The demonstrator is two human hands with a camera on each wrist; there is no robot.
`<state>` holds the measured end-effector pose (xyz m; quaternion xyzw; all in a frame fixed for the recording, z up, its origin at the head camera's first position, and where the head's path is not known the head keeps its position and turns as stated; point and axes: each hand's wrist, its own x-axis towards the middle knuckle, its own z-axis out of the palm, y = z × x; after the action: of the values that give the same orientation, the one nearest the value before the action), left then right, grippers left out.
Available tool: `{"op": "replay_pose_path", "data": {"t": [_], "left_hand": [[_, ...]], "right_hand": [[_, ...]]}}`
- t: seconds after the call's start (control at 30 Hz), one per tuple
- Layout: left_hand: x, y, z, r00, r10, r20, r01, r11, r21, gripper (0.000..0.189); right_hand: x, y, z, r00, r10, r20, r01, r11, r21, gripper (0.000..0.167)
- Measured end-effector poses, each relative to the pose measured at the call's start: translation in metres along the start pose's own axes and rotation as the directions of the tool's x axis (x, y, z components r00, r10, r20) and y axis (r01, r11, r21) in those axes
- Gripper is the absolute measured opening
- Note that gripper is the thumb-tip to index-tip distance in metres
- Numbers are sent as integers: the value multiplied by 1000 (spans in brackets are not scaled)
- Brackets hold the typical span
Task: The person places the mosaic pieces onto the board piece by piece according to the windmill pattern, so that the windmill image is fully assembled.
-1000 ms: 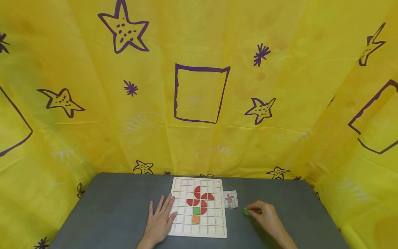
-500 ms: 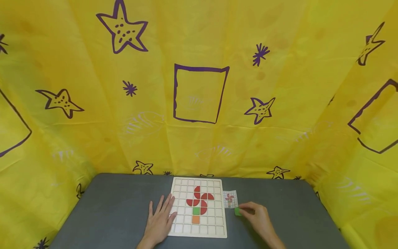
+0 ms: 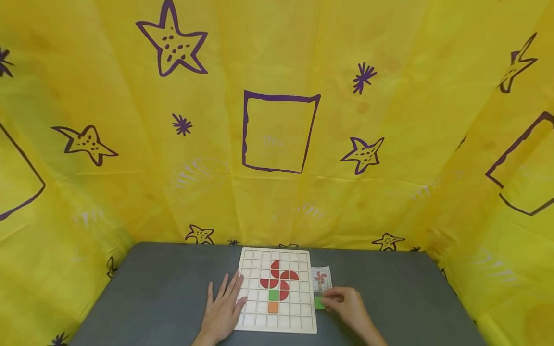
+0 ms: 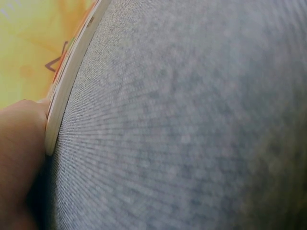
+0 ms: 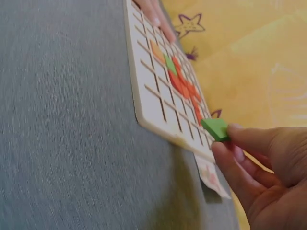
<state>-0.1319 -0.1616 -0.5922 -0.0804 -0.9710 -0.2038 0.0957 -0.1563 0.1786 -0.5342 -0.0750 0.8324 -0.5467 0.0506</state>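
A pale gridded wooden board [image 3: 298,318] lies on the dark table. Several red curved pieces [image 3: 283,290] form a pinwheel on it, with a green square [image 3: 273,295] and an orange square [image 3: 273,307] in a column below. My left hand [image 3: 220,312] rests flat with fingers spread, its fingertips on the board's left edge. In my right hand [image 3: 346,307], thumb and fingers pinch another green square tile [image 5: 215,129], held just off the board's right edge, above the table. The left wrist view shows mostly table, part of the hand [image 4: 21,148] and the board's edge [image 4: 67,91].
A small printed card [image 3: 321,278] with a pinwheel picture lies against the board's right side, partly beneath its edge in the right wrist view. The grey table [image 3: 164,283] is enclosed by yellow cloth [image 3: 277,202] with purple drawings.
My right hand has moved left and nearer the front with the green tile, from right of the card to beside the board's edge. My left hand has stayed in place.
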Motion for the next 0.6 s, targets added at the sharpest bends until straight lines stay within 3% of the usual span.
{"op": "replay_pose_path", "data": {"t": [0.17,0.37,0.6], "left_hand": [[1,1,-1,1000,-4,18,4,1000,-2,56],[1,1,-1,1000,-3,19,4,1000,-6,56],[1,0,-1,1000,-6,9,6,1000,-11,56]], "right_hand": [[-1,-6,14,998,23,66,-26,999,48,19],[-3,-9,38,998,52,44,-54,998,34,18],[-8,-10,65,994,94,58,-100,989,112,17]]}}
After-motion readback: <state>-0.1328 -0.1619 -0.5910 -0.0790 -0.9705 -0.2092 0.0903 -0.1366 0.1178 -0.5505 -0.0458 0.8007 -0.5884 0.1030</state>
